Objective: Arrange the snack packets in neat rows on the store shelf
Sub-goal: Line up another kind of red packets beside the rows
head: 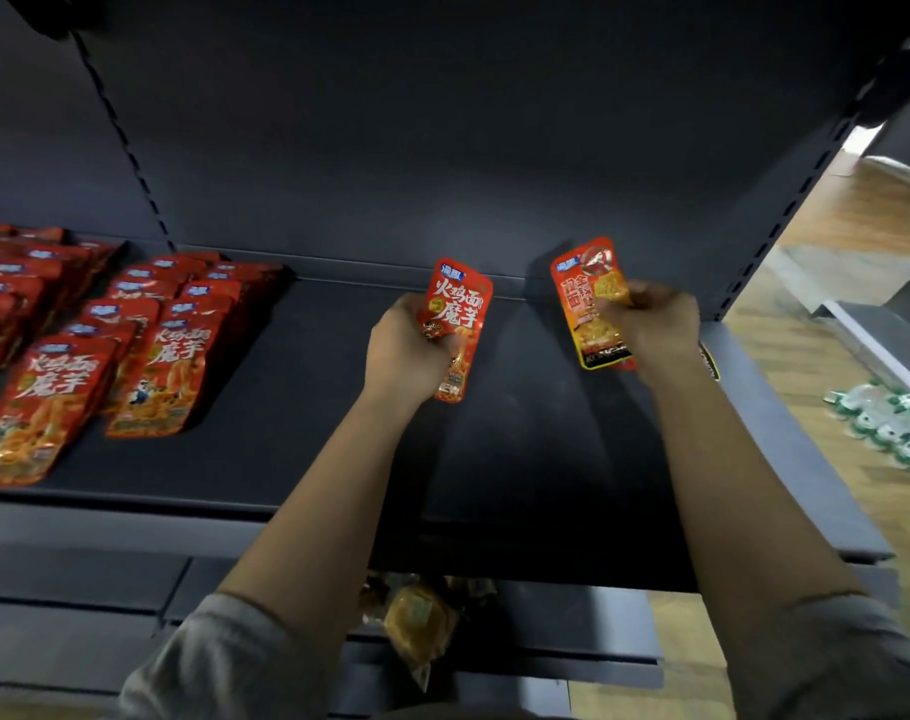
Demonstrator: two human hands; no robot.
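My left hand (403,350) grips a red snack packet (459,324) upright above the dark shelf (286,387). My right hand (655,324) holds an orange-red packet (588,298) with a yellow border, also upright, to the right of the first. Both packets hover over the bare middle and right part of the shelf, near its back. On the shelf's left lie several red packets (156,366) in overlapping rows running front to back.
The shelf's dark back panel (442,148) rises behind the hands. On a lower shelf, between my forearms, lie yellowish wrapped packets (416,621). To the right is a wooden floor with a pack of bottles (889,423).
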